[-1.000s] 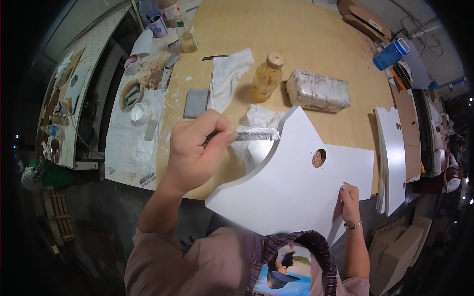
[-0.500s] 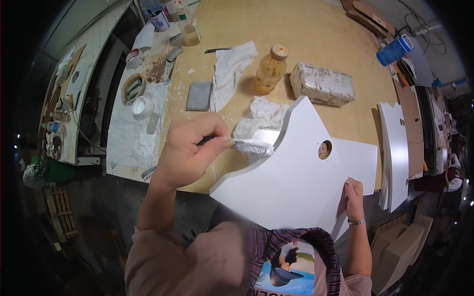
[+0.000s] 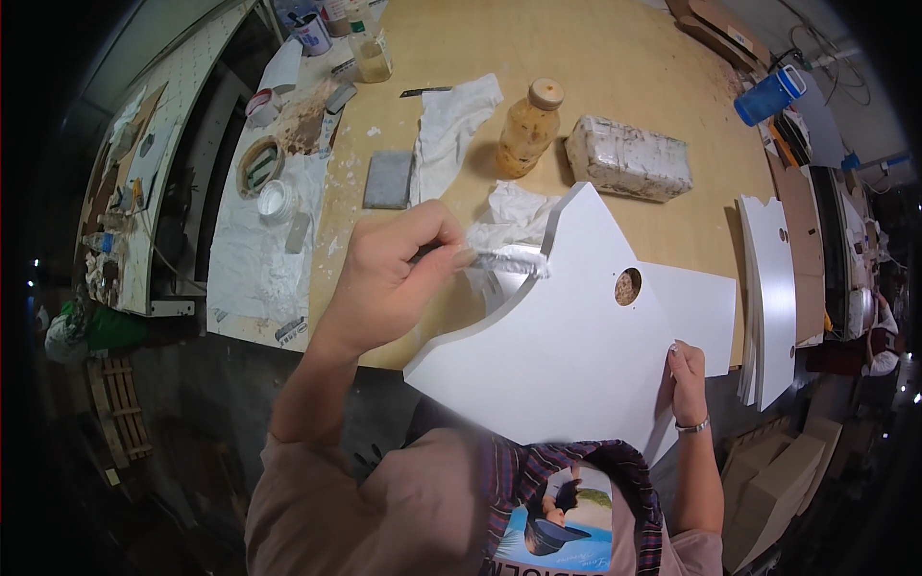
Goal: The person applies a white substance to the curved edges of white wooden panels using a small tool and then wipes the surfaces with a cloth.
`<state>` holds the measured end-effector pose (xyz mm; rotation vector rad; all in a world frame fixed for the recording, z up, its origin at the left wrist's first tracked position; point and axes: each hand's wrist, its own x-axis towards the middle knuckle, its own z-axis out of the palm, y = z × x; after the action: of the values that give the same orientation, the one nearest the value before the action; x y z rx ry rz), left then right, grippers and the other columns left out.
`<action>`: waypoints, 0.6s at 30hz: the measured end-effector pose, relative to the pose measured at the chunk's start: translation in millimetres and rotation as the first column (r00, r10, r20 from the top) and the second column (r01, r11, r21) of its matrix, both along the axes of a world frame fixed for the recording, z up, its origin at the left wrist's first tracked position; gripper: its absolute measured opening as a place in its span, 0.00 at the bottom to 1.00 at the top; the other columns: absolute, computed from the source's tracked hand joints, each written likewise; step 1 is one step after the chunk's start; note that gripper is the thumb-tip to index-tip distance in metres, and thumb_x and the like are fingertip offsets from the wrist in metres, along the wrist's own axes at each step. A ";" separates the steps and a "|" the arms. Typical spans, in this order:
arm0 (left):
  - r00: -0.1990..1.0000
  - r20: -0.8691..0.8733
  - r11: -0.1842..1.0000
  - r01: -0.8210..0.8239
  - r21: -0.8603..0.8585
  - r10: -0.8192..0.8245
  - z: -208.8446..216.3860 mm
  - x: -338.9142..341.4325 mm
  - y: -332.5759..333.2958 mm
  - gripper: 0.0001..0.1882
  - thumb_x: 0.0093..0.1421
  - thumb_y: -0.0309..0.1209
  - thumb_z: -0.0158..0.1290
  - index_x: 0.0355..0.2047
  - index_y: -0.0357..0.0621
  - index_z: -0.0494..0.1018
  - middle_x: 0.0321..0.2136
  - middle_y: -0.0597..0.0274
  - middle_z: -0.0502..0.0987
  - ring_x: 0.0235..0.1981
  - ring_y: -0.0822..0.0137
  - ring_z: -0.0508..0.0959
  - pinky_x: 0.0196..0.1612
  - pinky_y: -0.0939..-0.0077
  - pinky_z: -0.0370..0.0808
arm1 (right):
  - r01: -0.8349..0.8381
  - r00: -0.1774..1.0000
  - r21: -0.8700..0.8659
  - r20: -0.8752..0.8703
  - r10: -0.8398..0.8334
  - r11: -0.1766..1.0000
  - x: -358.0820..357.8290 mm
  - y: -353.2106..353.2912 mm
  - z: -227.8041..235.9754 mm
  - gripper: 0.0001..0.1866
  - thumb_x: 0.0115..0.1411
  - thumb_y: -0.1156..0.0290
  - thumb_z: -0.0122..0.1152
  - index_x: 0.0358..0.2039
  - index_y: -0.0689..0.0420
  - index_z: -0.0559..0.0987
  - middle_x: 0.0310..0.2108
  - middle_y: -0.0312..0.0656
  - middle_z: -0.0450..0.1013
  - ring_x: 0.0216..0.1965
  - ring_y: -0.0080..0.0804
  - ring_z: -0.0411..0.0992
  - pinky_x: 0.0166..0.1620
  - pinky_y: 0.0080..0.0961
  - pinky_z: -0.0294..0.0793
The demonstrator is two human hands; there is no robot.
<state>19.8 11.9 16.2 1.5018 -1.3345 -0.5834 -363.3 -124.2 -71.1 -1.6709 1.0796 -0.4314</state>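
Observation:
A white panel [image 3: 538, 355] with curved edges and a round hole tilts in front of my body, overhanging the table's near edge. My right hand [image 3: 688, 374] grips its right side, thumb on the face and the other fingers hidden behind. In my left hand [image 3: 408, 264], pinched between thumb and fingers, is a narrow tool [image 3: 509, 262] coated in white paste; its exact kind is unclear. The tool's tip meets the panel's concave left edge. Just beyond that edge lies a crumpled white cloth [image 3: 514, 213].
On the wooden table [image 3: 615, 58] stand a bottle of yellowish liquid [image 3: 528, 134] and a wrapped block [image 3: 629, 158]. Left of them lie a long cloth [image 3: 456, 125], a grey square pad [image 3: 388, 180], a tape roll [image 3: 259, 165] and a white tub [image 3: 278, 202]. Stacked white panels [image 3: 768, 298] lean right.
My left hand and the tool have moved up and right along the panel's concave edge. The panel has shifted very slightly; my right hand keeps its hold.

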 end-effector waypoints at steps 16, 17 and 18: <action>0.988 -0.141 0.982 0.034 -0.186 -0.061 -14.9 15.8 9.5 0.05 0.53 0.17 0.51 0.31 0.36 0.71 0.24 0.62 0.71 0.25 0.73 0.70 0.29 0.81 0.65 | -0.002 1.000 -0.026 0.022 0.002 1.000 1.7 1.0 -2.7 0.28 0.64 0.52 0.49 0.15 0.57 0.57 0.15 0.27 0.49 0.20 0.17 0.46 0.22 0.22 0.44; 0.988 -0.142 0.982 0.034 -0.184 -0.061 -15.3 18.2 9.9 0.05 0.53 0.17 0.51 0.31 0.36 0.71 0.24 0.62 0.71 0.25 0.73 0.70 0.29 0.81 0.65 | 0.004 1.000 -0.021 0.016 -0.004 1.000 1.4 0.8 -2.8 0.28 0.64 0.52 0.49 0.15 0.57 0.57 0.15 0.27 0.50 0.20 0.17 0.46 0.22 0.22 0.44; 0.988 -0.108 0.974 0.083 -0.210 -0.107 -15.6 20.3 10.5 0.07 0.51 0.15 0.51 0.31 0.36 0.71 0.25 0.61 0.72 0.27 0.71 0.70 0.31 0.80 0.66 | 0.010 1.000 -0.016 0.009 -0.010 1.000 1.5 0.8 -3.0 0.28 0.64 0.51 0.49 0.15 0.57 0.57 0.15 0.27 0.50 0.20 0.17 0.46 0.22 0.22 0.44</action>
<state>40.1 22.5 0.5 1.2235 -1.3367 -0.5685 -361.8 -123.4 -74.1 -1.6770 1.0805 -0.4550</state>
